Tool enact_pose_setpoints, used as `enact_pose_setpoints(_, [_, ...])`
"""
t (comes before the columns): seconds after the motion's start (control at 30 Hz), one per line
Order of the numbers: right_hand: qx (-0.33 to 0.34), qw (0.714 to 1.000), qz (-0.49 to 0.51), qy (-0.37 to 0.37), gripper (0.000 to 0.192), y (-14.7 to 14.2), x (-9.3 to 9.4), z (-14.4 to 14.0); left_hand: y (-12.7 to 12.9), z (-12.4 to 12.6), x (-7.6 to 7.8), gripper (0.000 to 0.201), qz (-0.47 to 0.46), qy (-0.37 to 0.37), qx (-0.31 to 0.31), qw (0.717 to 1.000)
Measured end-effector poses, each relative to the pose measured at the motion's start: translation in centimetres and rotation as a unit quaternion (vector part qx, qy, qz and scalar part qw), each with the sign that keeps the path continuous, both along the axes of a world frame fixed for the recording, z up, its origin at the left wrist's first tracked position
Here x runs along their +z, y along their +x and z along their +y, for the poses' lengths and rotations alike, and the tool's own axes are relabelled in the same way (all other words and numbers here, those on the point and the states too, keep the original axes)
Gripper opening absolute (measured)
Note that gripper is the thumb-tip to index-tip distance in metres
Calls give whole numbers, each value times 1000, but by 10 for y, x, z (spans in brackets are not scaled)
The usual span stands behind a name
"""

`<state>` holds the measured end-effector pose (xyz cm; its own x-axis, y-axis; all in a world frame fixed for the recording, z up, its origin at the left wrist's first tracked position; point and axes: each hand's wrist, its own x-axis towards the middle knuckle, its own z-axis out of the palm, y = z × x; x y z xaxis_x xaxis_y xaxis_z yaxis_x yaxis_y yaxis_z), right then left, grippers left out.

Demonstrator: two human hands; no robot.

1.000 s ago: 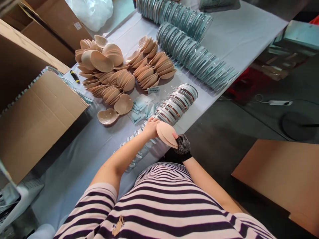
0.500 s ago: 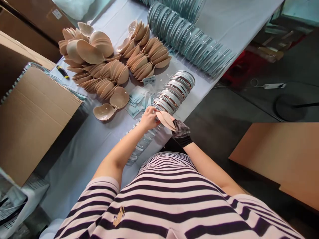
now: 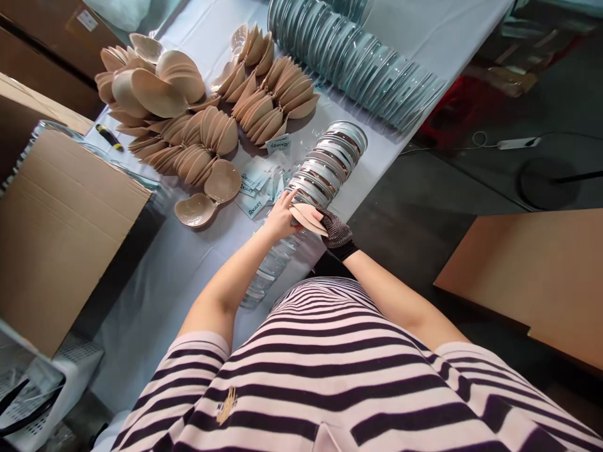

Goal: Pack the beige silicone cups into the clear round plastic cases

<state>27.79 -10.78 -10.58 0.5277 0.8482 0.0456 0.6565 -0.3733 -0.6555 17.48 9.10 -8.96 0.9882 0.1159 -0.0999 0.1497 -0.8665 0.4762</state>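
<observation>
Beige pad (image 3: pixel 308 217) sits pinched between left hand (image 3: pixel 279 218) and gloved right hand (image 3: pixel 336 231).

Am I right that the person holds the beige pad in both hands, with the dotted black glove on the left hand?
Not quite: the head view shows the dotted black glove on the right hand. The left hand is bare. Both hands do hold the beige pad.
</observation>
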Motion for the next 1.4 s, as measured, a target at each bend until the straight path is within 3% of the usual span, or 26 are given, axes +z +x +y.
enact_pose_setpoints(0.13, [-49,998,-35,-33,52,-9,0,-3,0,-1,2,36,-10,4,-8,1000])
enact_pose_setpoints(0.27, [-51,995,-64,-50,61,-16,-1,-5,-1,-2,3,35,-16,12,-9,1000])
enact_pose_setpoints(0.5, [-30,998,-52,-20,58,-12,-15,-7,-2,-3,3,33,-5,19,1,1000])
enact_pose_setpoints(0.7, [-62,996,-68,-18,58,-20,-3,-7,-1,-3,3,35,1,16,2,1000])
enact_pose_setpoints(0.83, [-26,998,-62,-15,51,-14,-1,-2,-1,-4,4,31,-3,20,6,1000])
enact_pose_setpoints(1.0, [-18,994,-35,-98,51,-7,-5,5,-1,-4,5,26,4,12,-2,1000])
enact_pose_setpoints(1.17, [-25,976,-28,-213,52,-9,-3,35,-1,-2,5,25,4,3,-7,1000])
enact_pose_setpoints(1.27, [-33,973,-33,-226,50,-7,4,45,-3,-1,5,24,-3,7,-6,1000])
enact_pose_setpoints(1.4, [-28,978,-59,-198,43,-6,12,26,-7,-4,7,22,3,14,-18,1000])
